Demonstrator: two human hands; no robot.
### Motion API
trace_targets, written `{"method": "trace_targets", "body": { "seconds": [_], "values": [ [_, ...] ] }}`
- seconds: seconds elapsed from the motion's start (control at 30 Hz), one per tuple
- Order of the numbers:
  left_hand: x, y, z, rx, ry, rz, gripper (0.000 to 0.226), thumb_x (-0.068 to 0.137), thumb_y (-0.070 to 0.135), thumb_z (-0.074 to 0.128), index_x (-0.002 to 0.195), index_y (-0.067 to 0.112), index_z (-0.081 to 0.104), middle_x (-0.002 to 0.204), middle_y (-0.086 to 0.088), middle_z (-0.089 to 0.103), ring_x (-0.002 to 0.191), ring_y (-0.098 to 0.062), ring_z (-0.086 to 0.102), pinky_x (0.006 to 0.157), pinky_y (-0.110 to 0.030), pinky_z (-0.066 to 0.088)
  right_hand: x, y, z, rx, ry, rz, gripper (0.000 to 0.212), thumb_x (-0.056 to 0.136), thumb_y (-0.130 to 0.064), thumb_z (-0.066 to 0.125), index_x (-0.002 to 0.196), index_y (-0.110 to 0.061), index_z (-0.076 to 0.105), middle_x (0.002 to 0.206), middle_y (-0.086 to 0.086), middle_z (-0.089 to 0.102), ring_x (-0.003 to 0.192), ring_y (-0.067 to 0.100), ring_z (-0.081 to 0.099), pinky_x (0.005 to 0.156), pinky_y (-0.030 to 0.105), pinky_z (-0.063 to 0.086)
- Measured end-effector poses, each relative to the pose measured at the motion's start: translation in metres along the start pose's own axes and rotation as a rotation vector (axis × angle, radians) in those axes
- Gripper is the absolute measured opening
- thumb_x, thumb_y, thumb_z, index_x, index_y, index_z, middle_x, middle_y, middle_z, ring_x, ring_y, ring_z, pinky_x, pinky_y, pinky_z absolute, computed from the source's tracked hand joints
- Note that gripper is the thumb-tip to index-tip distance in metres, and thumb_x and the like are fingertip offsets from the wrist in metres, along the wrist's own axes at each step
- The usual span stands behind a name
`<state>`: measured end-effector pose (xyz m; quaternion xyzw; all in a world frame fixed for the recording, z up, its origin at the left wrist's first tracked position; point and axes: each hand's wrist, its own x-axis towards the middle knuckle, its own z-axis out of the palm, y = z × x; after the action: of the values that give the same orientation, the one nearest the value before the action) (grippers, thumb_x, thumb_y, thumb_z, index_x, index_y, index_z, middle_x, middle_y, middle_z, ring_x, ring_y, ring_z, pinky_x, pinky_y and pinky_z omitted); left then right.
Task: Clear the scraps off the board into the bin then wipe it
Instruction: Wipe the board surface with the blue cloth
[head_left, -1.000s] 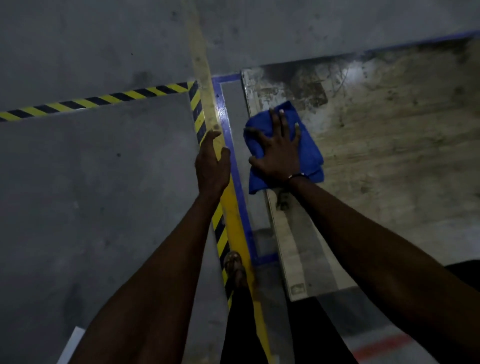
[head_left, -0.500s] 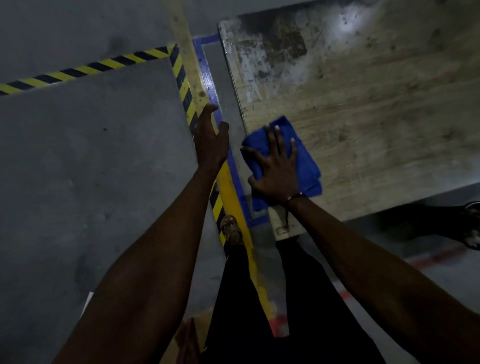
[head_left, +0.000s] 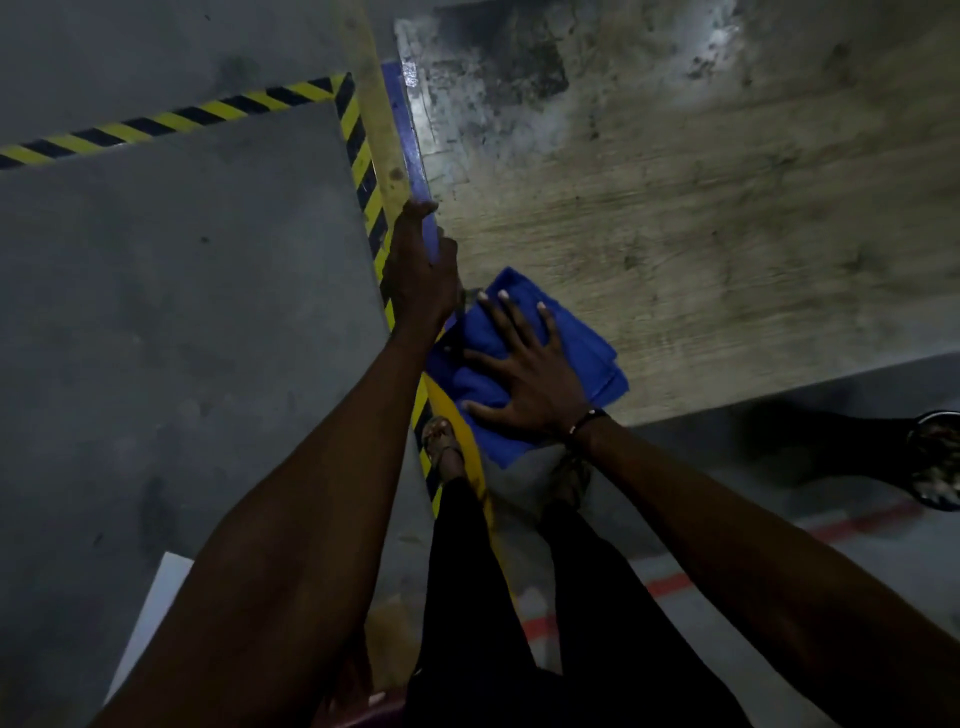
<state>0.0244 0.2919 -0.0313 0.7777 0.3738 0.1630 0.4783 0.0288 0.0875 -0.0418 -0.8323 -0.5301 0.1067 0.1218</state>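
Head view: your right hand (head_left: 524, 371) is lying flat on the cloth (head_left: 524, 358), fingers spread wide and straight, palm pressing the folded blue fabric down. The cloth is sitting at the near left corner of the board (head_left: 701, 218), with part of it hanging past the corner over the floor (head_left: 182, 312). A thin dark band is showing at your right wrist.

Your left hand (head_left: 421, 270) is reaching forward just beside the board's left edge, fingers held together and fairly straight, thumb out towards the board. It is gripping nothing you can see; whether it is touching the board's edge or hovering above the floor tape, I cannot tell. It is sitting just to the left of the cloth, close to your right fingertips.

The board is looking pale and wood-grained, with dark smudges and a bright shiny patch towards its far left corner. The near part, around the cloth, is showing streaks only.

On the floor, a blue strip (head_left: 410, 150) is running along the board's left edge, with a yellow line and black-and-yellow hazard tape (head_left: 156, 124) beside it. Your feet in sandals are showing below the board's corner, dark trousers above them. At the right edge a dark round thing (head_left: 937, 462) is lying on the floor, too dim to identify.
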Motion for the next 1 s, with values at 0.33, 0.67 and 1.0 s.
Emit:
{"method": "trace_targets", "body": {
  "seconds": [0.33, 0.67, 1.0],
  "values": [
    [-0.015, 0.003, 0.038, 0.202, -0.016, 0.066, 0.054, 0.094, 0.029, 0.046, 0.147, 0.035, 0.049, 0.168, -0.004, 0.032, 0.158, -0.026, 0.022, 0.125, -0.056, 0.013, -0.017, 0.083, -0.030, -0.085, -0.015, -0.039, 0.077, 0.091, -0.083, 0.043, 0.159, -0.051, 0.027, 0.175, 0.006, 0.001, 0.162, 0.030, -0.005, 0.124, 0.065, 0.004],
    [-0.020, 0.026, 0.097, 0.494, 0.148, 0.124, 0.061, 0.092, 0.027, 0.039, 0.151, 0.021, 0.051, 0.167, -0.010, 0.032, 0.156, -0.030, 0.027, 0.127, -0.057, 0.013, 0.000, 0.205, -0.059, -0.092, 0.063, 0.352, 0.077, 0.090, -0.084, 0.042, 0.159, -0.057, 0.019, 0.175, 0.001, -0.004, 0.162, 0.025, -0.007, 0.125, 0.065, 0.001],
    [-0.019, 0.046, 0.125, 0.600, 0.211, 0.009, 0.064, 0.092, 0.031, 0.047, 0.156, 0.034, 0.039, 0.173, 0.002, 0.016, 0.161, -0.021, 0.009, 0.127, -0.055, 0.012, 0.144, 0.257, -0.081, 0.013, 0.113, 0.532, 0.081, 0.088, -0.090, 0.029, 0.160, -0.056, 0.013, 0.174, 0.013, -0.007, 0.160, 0.036, -0.009, 0.122, 0.071, -0.005]
  ]
}}
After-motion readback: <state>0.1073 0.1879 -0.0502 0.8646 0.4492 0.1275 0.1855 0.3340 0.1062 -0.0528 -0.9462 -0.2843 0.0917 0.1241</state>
